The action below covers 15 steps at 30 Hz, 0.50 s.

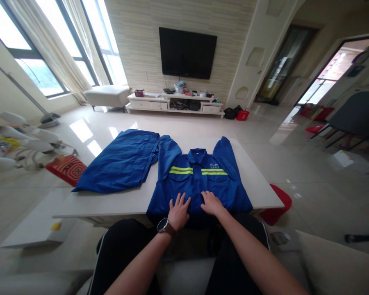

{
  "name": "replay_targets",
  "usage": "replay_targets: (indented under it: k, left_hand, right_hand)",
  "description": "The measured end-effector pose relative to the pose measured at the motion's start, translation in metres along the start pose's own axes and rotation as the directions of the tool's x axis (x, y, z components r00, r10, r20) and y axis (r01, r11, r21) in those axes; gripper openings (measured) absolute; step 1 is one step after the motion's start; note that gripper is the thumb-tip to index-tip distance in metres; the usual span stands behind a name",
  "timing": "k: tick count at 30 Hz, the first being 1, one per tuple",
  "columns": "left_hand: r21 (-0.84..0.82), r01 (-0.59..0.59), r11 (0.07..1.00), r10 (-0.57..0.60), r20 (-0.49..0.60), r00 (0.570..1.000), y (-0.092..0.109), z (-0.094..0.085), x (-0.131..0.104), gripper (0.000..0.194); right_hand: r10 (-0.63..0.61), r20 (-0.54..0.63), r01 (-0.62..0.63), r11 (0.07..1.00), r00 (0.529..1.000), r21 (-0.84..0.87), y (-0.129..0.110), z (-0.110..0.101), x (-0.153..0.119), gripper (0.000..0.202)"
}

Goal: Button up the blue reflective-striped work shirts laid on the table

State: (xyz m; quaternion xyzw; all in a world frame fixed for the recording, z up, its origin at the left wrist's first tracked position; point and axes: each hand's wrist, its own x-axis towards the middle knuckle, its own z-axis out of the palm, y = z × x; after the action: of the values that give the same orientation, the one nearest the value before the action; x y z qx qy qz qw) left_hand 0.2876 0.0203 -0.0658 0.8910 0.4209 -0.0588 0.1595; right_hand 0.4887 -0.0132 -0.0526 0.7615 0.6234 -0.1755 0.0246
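The left hand lies palm down with fingers spread, and the right hand lies beside it with fingers more gently bent; both rest on the lower front of a blue jacket, one on each side of its front closure, and neither visibly grips the cloth. A watch encircles the left wrist. The jacket lies front up on a white table, collar toward the far side, sleeves bent up beside the collar, its lower end reaching the near edge close to the person's knees; how far it hangs over is hidden. To its left lies a folded blue garment; white tabletop shows between the two as a gap that narrows toward the far side, and again as a strip along the near left edge. On the right, a wider band of tabletop separates the jacket from the slanting side edge, with a red stool by the near corner. Beyond the far edge, glossy floor extends to a low cabinet
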Motion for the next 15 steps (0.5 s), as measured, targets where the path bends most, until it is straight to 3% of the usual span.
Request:
replay_targets:
  k: [3, 7, 15]
  left_hand:
    - [0.011, -0.034, 0.999, 0.033, 0.073, 0.997, 0.0033, -0.0029, 0.0010, 0.075]
    - [-0.011, -0.063, 0.998, 0.063, 0.030, 0.998, 0.0075, -0.0090, -0.0001, 0.060]
    - [-0.024, -0.042, 0.999, 0.044, 0.089, 0.995, 0.0061, -0.0016, 0.0069, 0.082]
  right_hand:
    - [0.037, -0.011, -0.037, 0.999, 0.999, -0.007, -0.0012, -0.0038, 0.0019, 0.042]
    - [0.087, -0.025, -0.087, 0.996, 0.996, 0.000, -0.0030, -0.0069, 0.0032, 0.036]
    - [-0.002, -0.033, 0.003, 0.999, 0.999, 0.040, 0.0014, -0.0020, 0.0027, 0.063]
